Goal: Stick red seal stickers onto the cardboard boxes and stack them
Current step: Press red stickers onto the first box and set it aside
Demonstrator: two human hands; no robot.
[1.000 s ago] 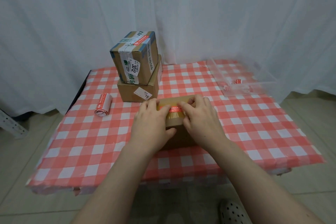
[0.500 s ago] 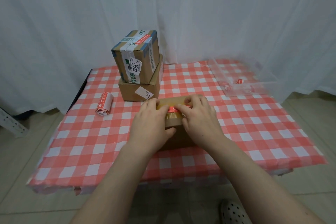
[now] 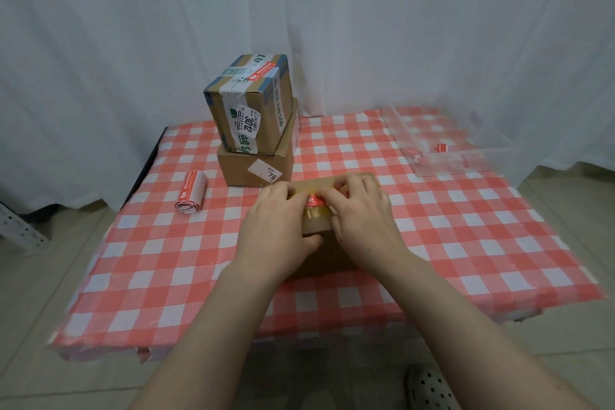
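Observation:
A flat cardboard box (image 3: pixel 317 224) lies on the checked table (image 3: pixel 466 243) in front of me, mostly covered by my hands. A red seal sticker (image 3: pixel 313 200) runs across its top edge; only a short piece shows between my hands. My left hand (image 3: pixel 278 226) lies over the box's left part, fingers on top and thumb curled against the near face. My right hand (image 3: pixel 362 216) presses its fingertips on the sticker's right end. Behind stands a stack: a taped box (image 3: pixel 249 106) bearing a red seal, on a wider box (image 3: pixel 256 166).
A roll of red seal stickers (image 3: pixel 191 195) lies left of the stack. A clear plastic tray (image 3: pixel 466 150) holding a few red scraps sits at the far right corner. White curtains hang behind the table. A spotted shoe (image 3: pixel 429 389) shows on the floor below.
My fingertips have drawn closer together along the sticker, so less of its red strip shows. The box and the stack have stayed in place.

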